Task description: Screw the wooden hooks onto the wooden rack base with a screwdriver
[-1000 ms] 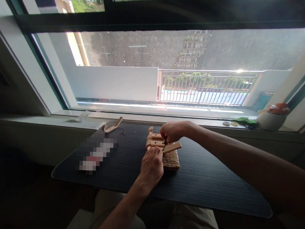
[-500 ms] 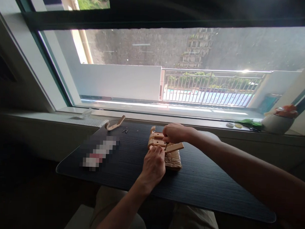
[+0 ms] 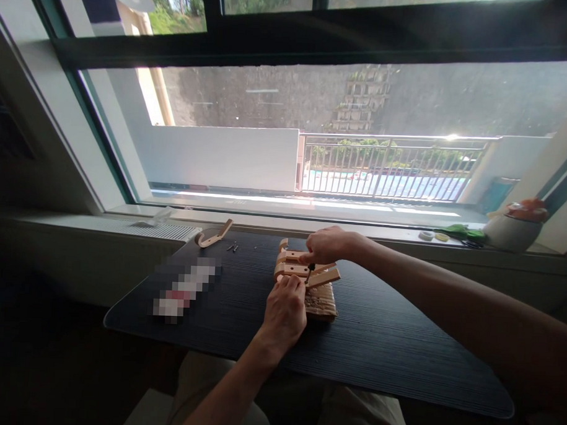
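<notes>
The near wooden hook (image 3: pixel 325 278) is pressed onto a ribbed brown block (image 3: pixel 324 305) at mid-table by the left hand (image 3: pixel 287 302), its fingers curled closed over the hook; the thumb's place cannot be told. A dark screwdriver (image 3: pixel 311 270) is gripped from above by the right hand (image 3: pixel 331 244), fingers closed round its handle, tip down beside the left fingertips. Those fingertips could be jabbed if the tip slipped from a leaning shaft — and the hook could be twisted if the pressure were eased. Two more hooks (image 3: pixel 293 270) are seen behind on the block; one loose hook (image 3: pixel 214 237) is seen on the dark table (image 3: pixel 385 352), with at least two screws (image 3: pixel 234 248). On the sill, one pot (image 3: pixel 515 232) and two small rings (image 3: pixel 426 235) are counted.
</notes>
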`<control>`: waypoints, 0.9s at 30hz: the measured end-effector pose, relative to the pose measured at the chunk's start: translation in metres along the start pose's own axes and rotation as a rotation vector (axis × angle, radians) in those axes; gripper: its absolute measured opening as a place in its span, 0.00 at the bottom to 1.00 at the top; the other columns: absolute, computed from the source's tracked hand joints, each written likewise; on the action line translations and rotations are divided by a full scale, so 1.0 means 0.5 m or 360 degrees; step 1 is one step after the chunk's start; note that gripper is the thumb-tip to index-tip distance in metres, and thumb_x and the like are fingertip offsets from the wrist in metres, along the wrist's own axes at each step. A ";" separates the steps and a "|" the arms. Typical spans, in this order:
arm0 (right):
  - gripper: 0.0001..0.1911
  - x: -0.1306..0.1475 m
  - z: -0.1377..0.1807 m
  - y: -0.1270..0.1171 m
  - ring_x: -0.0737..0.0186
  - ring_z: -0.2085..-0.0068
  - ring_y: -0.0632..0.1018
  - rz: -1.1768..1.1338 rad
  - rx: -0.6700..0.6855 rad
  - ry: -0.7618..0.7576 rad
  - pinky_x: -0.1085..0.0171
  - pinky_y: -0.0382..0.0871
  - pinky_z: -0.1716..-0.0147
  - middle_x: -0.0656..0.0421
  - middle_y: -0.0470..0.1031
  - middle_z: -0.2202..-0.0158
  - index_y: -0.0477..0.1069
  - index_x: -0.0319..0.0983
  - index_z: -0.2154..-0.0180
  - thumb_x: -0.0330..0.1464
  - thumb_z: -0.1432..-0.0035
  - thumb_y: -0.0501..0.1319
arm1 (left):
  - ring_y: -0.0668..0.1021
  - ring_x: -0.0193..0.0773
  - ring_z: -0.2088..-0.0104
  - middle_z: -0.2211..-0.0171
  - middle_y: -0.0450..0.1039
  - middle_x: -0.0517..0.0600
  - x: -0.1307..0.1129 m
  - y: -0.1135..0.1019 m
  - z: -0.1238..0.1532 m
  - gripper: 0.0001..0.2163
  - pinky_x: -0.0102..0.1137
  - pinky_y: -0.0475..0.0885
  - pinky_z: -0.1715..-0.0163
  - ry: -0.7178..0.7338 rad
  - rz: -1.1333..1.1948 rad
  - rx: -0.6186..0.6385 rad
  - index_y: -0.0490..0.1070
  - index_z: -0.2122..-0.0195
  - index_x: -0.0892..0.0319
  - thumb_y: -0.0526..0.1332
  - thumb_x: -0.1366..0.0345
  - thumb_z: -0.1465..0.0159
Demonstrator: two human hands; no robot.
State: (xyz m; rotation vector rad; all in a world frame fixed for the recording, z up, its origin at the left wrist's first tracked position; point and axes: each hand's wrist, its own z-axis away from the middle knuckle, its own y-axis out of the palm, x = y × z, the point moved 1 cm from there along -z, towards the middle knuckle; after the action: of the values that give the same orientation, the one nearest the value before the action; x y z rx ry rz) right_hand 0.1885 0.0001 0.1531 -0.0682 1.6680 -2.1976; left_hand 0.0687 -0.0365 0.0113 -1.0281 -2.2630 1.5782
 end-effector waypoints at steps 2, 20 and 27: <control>0.20 -0.005 0.000 -0.005 0.59 0.65 0.74 -0.0039 0.0047 -0.0074 0.66 0.61 0.72 0.55 0.77 0.64 0.75 0.37 0.59 0.42 0.51 0.62 | 0.69 0.42 0.56 0.59 0.68 0.53 0.000 0.000 0.001 0.11 0.35 0.63 0.51 0.0008 -0.0001 -0.0019 0.68 0.59 0.60 0.50 0.75 0.39; 0.19 0.008 -0.009 -0.006 0.56 0.64 0.74 0.0026 -0.0202 -0.0079 0.64 0.61 0.70 0.47 0.77 0.63 0.75 0.32 0.61 0.38 0.41 0.52 | 0.69 0.42 0.57 0.60 0.69 0.52 0.001 0.000 0.001 0.10 0.34 0.64 0.53 0.0031 0.0000 -0.0045 0.69 0.62 0.60 0.50 0.75 0.39; 0.16 -0.003 -0.011 -0.004 0.61 0.65 0.74 -0.0031 -0.0219 -0.0173 0.67 0.59 0.71 0.53 0.77 0.63 0.75 0.36 0.60 0.36 0.42 0.53 | 0.69 0.43 0.56 0.59 0.69 0.53 0.001 0.002 0.000 0.10 0.35 0.64 0.52 0.0040 -0.0005 -0.0050 0.69 0.61 0.60 0.50 0.75 0.39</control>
State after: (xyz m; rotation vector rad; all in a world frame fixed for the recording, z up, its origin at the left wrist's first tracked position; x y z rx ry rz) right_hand 0.1879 0.0062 0.1538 -0.2373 1.7615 -2.0512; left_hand 0.0688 -0.0362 0.0105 -1.0460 -2.2787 1.5247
